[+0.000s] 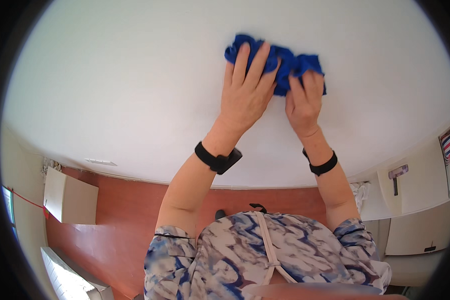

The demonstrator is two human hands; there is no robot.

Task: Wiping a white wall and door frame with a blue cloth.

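Note:
A crumpled blue cloth (285,67) lies against a white wall (135,93). My left hand (247,88) presses on the cloth's left part, its fingers spread over the fabric. On the cloth's lower right part, my right hand (305,99) grips the fabric with bent fingers; folds hide some of its fingertips. Both wrists wear black straps, and the left strap (217,159) carries a dark box-shaped piece.
Below the wall is a reddish-brown floor (127,225). A pale cabinet (73,197) stands at the lower left, near a wall plate (100,162). Cream cabinets (416,232) and a shelf with a purple-grey object (398,171) are at the right.

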